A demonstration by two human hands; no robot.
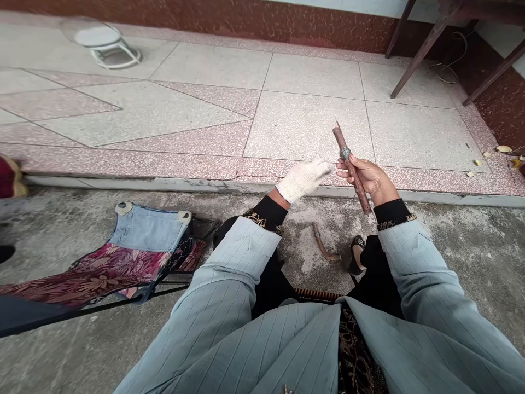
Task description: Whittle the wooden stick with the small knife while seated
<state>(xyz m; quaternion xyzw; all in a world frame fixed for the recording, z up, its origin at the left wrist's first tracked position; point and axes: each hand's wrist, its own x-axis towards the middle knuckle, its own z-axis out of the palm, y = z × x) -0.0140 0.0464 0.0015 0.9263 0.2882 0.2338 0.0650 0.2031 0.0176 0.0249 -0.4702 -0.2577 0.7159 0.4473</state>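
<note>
My right hand (368, 176) is bare and closed around a brown wooden handle (356, 183) that has a metal ring (345, 152) near its upper end and a thin point sticking out at the top. My left hand (304, 179) wears a white knitted glove. Its fingers are drawn together and reach to the handle just below the ring, touching it or something small there that I cannot make out. On the concrete below, between my knees, lies a rusty bent metal piece (322, 244).
A folding cloth seat (123, 257) with a flowered pattern lies on the concrete at my left. A raised tiled floor (205, 109) starts just beyond my hands. A white stand (107, 45) sits far left on it. Dark table legs (426, 49) stand at the far right.
</note>
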